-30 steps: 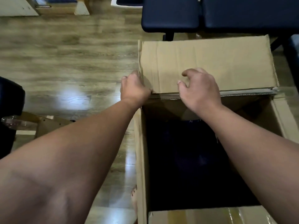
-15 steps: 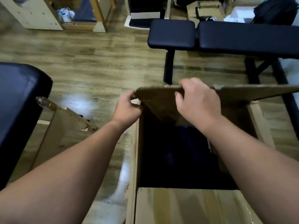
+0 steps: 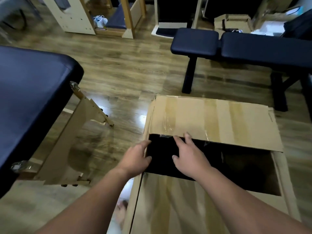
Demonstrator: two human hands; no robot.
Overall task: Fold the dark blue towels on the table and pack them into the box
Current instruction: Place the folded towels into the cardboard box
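Wood-plank floor (image 3: 118, 68) underfoot, with a brown taped cardboard box (image 3: 214, 115) on it, far flap folded flat, no legible print. Left hand (image 3: 135, 159) and right hand (image 3: 190, 157) over the dark opening, each grip apart, fingers relaxed, holding nothing. Dark blue padded counter (image 3: 30, 92) at left; towels inside too dark to tell.

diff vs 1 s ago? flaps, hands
The far flap went from standing upright, through about level, to folded down over the box opening. Both hands let go of its edge: the left hand and right hand now hover open over the dark gap near the left side. The near flap lies folded in as before, and the box interior stays dark, its contents hard to make out.
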